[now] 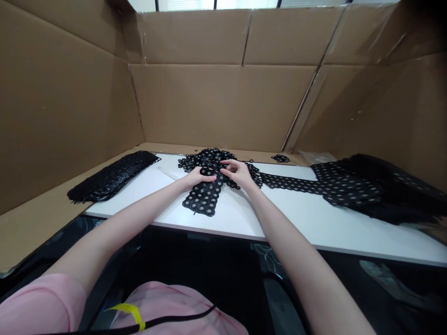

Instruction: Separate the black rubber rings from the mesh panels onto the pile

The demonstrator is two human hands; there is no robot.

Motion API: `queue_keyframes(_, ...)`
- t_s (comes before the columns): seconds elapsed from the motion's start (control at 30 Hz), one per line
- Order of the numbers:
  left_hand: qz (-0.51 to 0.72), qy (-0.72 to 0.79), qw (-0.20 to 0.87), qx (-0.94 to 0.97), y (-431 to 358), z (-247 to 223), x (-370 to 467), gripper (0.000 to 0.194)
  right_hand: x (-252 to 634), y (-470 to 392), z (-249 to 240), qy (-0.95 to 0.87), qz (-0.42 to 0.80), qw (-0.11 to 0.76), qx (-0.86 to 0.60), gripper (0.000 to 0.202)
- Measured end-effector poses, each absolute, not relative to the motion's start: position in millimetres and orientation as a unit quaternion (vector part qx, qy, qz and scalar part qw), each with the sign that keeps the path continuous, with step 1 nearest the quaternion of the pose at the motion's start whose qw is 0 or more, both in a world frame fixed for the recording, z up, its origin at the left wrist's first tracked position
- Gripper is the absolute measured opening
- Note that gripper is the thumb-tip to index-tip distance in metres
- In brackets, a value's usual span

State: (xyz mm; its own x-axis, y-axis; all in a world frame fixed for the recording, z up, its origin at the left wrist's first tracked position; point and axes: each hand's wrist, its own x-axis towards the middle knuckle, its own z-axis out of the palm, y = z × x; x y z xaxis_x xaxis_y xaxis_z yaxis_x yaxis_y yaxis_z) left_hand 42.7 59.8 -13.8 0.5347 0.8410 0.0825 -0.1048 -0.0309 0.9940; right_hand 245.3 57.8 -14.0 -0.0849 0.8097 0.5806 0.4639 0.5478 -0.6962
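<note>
A black strip with rows of round pale openings lies across the white board, its squared end toward me. My left hand is closed on its left edge, thumb flat on top and fingers beneath. At the strip's right edge, my right hand has its thumb and forefinger curved toward each other with something dark between them; whether that is a ring or the strip cannot be made out. A heap of small black rings sits just behind both hands, partly hidden by them.
A long black bundle rests at the left. More perforated strip runs right into a heap of dark dotted material. A few rings lie at the back. Cardboard walls enclose the white board.
</note>
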Motion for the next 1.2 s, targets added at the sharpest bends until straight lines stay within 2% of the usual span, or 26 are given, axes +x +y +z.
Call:
queue_keyframes(0.17, 0.357, 0.268, 0.667, 0.597, 69.0, -20.6, 43.8, 0.044, 254.7, 60.5, -14.3, -0.676, 0.166, 0.557, -0.452, 0.040)
queue_keyframes(0.63, 0.353, 0.268, 0.663, 0.603, 74.7, -24.8, 44.5, 0.042, 261.5, 66.8, -22.0, -0.700, 0.073, 0.495, -0.510, 0.027)
queue_keyframes(0.87, 0.360, 0.269, 0.653, 0.610, 75.3, -27.0, 44.1, 0.041, 248.3, 52.5, -11.4, -0.708, -0.068, 0.518, -0.476, 0.021)
queue_keyframes(1.07, 0.375, 0.258, 0.589, 0.668, 75.2, -27.1, 44.7, 0.034, 212.8, 42.0, -9.0, -0.801, -0.044, 0.439, -0.406, 0.021)
queue_keyframes(1.2, 0.371, 0.265, 0.522, 0.720, 73.6, -24.8, 45.1, 0.034, 207.4, 44.6, -12.5, -0.793, -0.023, 0.434, -0.427, 0.018)
